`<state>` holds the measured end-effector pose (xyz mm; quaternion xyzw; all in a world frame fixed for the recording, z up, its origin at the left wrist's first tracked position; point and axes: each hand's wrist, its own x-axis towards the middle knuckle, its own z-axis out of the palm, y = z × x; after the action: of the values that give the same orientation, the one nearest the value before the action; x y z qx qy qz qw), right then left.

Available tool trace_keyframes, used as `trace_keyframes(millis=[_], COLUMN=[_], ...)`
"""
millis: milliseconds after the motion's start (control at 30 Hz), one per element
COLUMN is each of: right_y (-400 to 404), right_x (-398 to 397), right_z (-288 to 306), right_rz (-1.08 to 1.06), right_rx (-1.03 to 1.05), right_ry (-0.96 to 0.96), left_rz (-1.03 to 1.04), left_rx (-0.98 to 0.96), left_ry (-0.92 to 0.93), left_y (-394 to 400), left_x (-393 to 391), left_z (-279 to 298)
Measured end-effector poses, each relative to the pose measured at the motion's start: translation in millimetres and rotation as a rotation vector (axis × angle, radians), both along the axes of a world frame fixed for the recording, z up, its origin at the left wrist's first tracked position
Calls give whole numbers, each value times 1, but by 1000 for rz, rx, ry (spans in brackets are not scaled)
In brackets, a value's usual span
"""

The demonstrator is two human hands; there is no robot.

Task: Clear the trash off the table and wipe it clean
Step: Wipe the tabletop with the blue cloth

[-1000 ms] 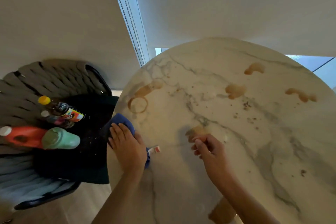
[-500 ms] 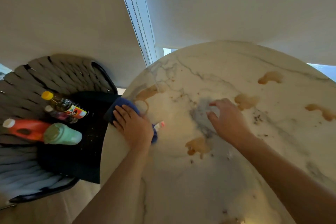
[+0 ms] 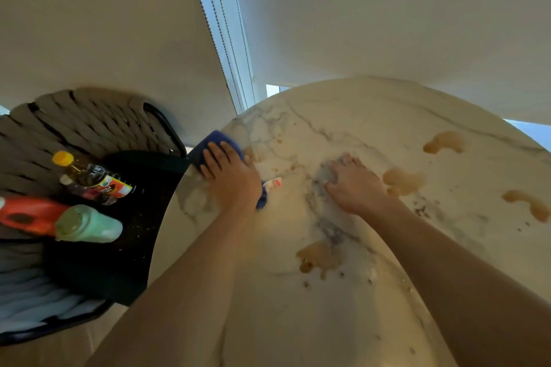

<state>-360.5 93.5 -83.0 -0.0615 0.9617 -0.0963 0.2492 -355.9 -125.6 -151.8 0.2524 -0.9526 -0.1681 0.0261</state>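
A round marble table (image 3: 372,322) carries several brown spill stains (image 3: 402,180) and scattered crumbs (image 3: 420,211). My left hand (image 3: 231,177) presses flat on a blue cloth (image 3: 208,143) at the table's left edge. A small white and red scrap (image 3: 274,183) pokes out from under that hand's right side. My right hand (image 3: 354,185) lies on the tabletop near the middle, fingers spread and bent over a grey patch; whether it holds anything under the fingers is hidden. Another brown stain (image 3: 316,256) sits between my forearms.
A dark woven chair (image 3: 89,125) stands left of the table. On its black seat lie a yellow-capped bottle (image 3: 89,173), an orange bottle (image 3: 26,214) and a pale green bottle (image 3: 89,225). A window blind with a bead chain (image 3: 214,39) hangs behind.
My left hand pushed the blue cloth away from me along the left edge, over the ring stain. My right hand reached forward from the near stain to the table's middle.
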Motion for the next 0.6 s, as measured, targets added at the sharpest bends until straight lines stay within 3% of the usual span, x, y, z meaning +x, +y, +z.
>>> trace_keyframes(millis=[167, 333, 400, 533, 600], right_y=[-1, -1, -1, 2, 2], right_x=[-5, -4, -3, -1, -1], right_z=[6, 5, 3, 0, 1], right_rz=[25, 34, 27, 24, 30], right_rx=[49, 35, -1, -33, -38], right_ry=[-27, -44, -66, -87, -91], left_rz=[-427, -190, -206, -610, -740], left_rx=[-196, -112, -88, -182, -124], left_ry=[-4, -34, -30, -60, -73], left_y=[-31, -30, -10, -9, -27], left_x=[47, 4, -31, -17, 2], left_z=[-12, -4, 1, 3, 4])
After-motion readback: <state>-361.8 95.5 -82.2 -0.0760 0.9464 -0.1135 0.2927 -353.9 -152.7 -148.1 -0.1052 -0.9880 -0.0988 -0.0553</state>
